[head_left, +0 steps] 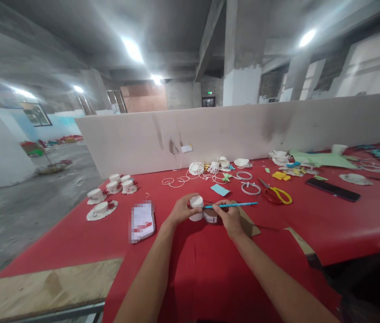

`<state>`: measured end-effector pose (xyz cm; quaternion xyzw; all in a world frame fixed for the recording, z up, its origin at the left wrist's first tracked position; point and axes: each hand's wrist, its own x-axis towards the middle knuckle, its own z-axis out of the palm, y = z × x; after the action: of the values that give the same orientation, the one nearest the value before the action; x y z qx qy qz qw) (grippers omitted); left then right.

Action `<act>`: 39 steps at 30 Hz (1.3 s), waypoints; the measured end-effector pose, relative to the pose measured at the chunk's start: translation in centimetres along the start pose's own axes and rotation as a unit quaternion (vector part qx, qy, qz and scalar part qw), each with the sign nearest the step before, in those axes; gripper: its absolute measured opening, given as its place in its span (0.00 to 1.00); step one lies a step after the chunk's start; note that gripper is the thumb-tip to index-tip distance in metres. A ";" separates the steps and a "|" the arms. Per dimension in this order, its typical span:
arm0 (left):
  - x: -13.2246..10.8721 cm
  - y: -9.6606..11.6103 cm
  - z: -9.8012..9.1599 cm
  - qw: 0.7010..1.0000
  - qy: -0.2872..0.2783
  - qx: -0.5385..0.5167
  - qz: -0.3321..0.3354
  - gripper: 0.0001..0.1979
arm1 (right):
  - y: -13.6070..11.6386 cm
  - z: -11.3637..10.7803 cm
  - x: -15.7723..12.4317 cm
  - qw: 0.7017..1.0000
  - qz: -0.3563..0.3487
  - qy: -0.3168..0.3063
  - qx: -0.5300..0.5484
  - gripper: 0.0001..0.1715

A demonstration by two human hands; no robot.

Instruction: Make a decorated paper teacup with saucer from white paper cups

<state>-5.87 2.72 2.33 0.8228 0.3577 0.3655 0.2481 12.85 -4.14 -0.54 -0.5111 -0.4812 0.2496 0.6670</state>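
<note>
My left hand (182,210) is wrapped round a white paper cup (196,202), which stands upside down near the middle of the red table. In my right hand (228,217) is a slim blue pencil or brush (244,204), lying nearly level with its tip pointing left toward the cup. A small round container (210,216) with a brownish top and a label sits between my hands, right beside the cup. Part of a brown card (249,223) shows to the right of my right hand.
Small white cups (102,207) stand at the left, with a phone (143,220) nearer. Yellow-handled scissors (279,194), a blue paper piece (220,190) and clear tape rings (251,188) lie beyond my hands. A dark phone (333,189) is at the right; a pale panel (210,132) borders the back.
</note>
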 end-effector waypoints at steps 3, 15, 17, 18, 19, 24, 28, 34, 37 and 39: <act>0.0 -0.2 0.1 1.000 -0.004 0.004 0.001 0.31 | -0.4 0.0 -0.1 1.000 0.000 0.002 0.011 0.13; 0.1 2.6 1.0 0.936 0.116 0.236 0.234 0.21 | -1.5 -1.1 0.7 0.971 0.099 0.029 0.215 0.18; 0.3 3.2 1.9 0.926 0.100 0.252 0.262 0.15 | -2.2 -1.1 0.4 0.969 0.108 0.000 0.223 0.20; 0.3 3.4 2.3 0.924 0.093 0.255 0.268 0.13 | -2.6 -1.2 0.2 0.969 0.116 -0.013 0.218 0.20; 0.3 3.6 2.5 0.925 0.089 0.255 0.267 0.11 | -3.0 -1.3 -0.2 0.971 0.126 -0.029 0.200 0.21; 0.2 4.1 2.7 0.937 0.079 0.253 0.227 0.10 | -5.3 -2.6 -2.7 0.982 -0.059 -0.078 -0.163 0.16; 0.0 4.3 2.9 0.945 0.051 0.230 0.226 0.10 | -5.5 -3.1 -2.1 0.847 -0.333 -0.113 -0.400 0.14; 0.0 3.9 2.6 0.953 0.102 0.204 0.201 0.13 | -1.9 -2.8 0.9 0.812 -0.341 -0.164 -0.444 0.13; 0.2 3.0 1.9 0.957 0.165 0.204 0.124 0.18 | -1.6 -2.8 1.3 0.817 -0.326 -0.165 -0.445 0.13; 0.3 2.4 1.7 0.961 0.163 0.206 0.081 0.18 | -2.0 -2.6 1.3 0.815 -0.315 -0.175 -0.453 0.13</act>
<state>-3.39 1.18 3.04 0.8113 0.3933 0.4321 -0.0188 15.41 -4.87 1.75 -0.5233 -0.7834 -0.1352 0.3069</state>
